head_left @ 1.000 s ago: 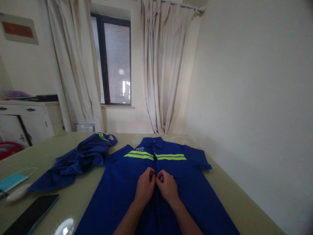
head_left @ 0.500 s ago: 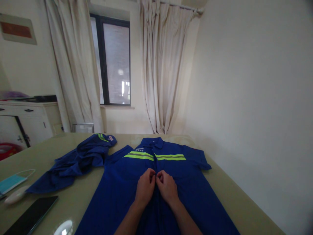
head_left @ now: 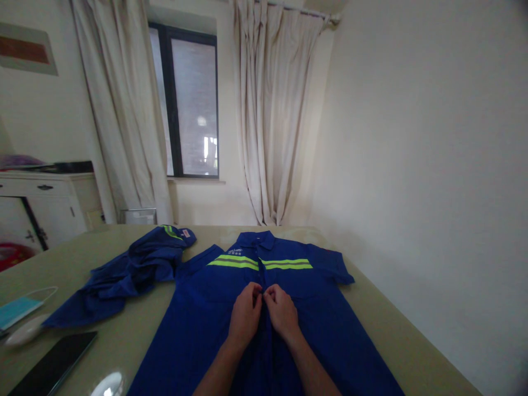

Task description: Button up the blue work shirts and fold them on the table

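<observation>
A blue short-sleeved work shirt [head_left: 322,324] with yellow-green reflective stripes across its chest lies spread face up, collar away from me. At the front opening, just below the stripes, my left hand [head_left: 246,311] pinches one edge of the placket. My right hand [head_left: 281,309] pinches the other edge close beside it, the fingertips of both hands almost touching. Whatever small part of the placket sits between the fingers is hidden. Left of the shirt lies a crumpled blue garment [head_left: 136,269] with a similar stripe.
The shirt rests on a pale green table [head_left: 412,335] whose right edge meets a white wall. On the left are a black phone [head_left: 53,363], a light blue face mask [head_left: 18,312], a white oval object [head_left: 27,331] and a shiny round object [head_left: 108,384].
Both hands stay pinched at the same spot on the shirt front, with only slight finger movement. The whole view has shifted a little.
</observation>
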